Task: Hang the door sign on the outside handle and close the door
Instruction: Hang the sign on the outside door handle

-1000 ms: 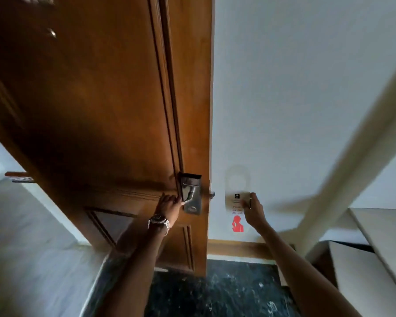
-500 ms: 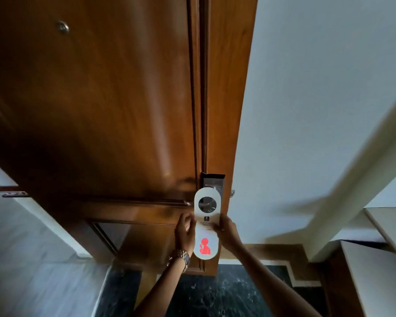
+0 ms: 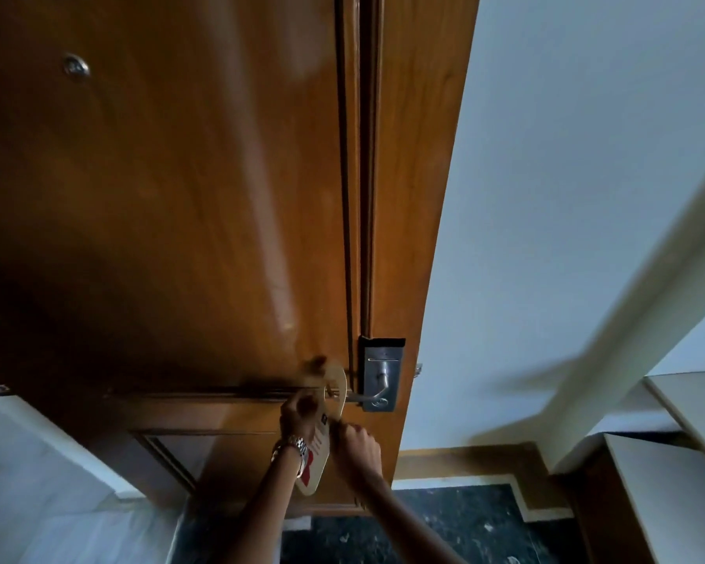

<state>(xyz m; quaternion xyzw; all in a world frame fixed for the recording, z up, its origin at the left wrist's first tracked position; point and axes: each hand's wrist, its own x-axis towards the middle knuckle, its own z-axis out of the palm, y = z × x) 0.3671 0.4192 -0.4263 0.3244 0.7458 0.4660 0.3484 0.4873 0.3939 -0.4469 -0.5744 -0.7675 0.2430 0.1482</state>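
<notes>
The wooden door (image 3: pixel 204 221) stands open, its edge to the right. A metal lock plate (image 3: pixel 379 374) carries a lever handle (image 3: pixel 361 397) that points left. The pale door sign (image 3: pixel 320 441) with a red figure is turned nearly edge-on, its round hole at the tip of the handle. My left hand (image 3: pixel 300 413), a watch on its wrist, pinches the sign's left side. My right hand (image 3: pixel 355 447) grips the sign's right edge just below the handle.
A white wall (image 3: pixel 546 197) lies right of the door, with a wooden skirting (image 3: pixel 465 457) and a dark marble floor (image 3: pixel 444 527) below. Pale steps (image 3: pixel 676 462) rise at the far right. A peephole (image 3: pixel 75 68) sits high on the door.
The sign has gone from facing me in front of the lock plate to edge-on, left of the plate at the handle's tip. Both hands moved with it.
</notes>
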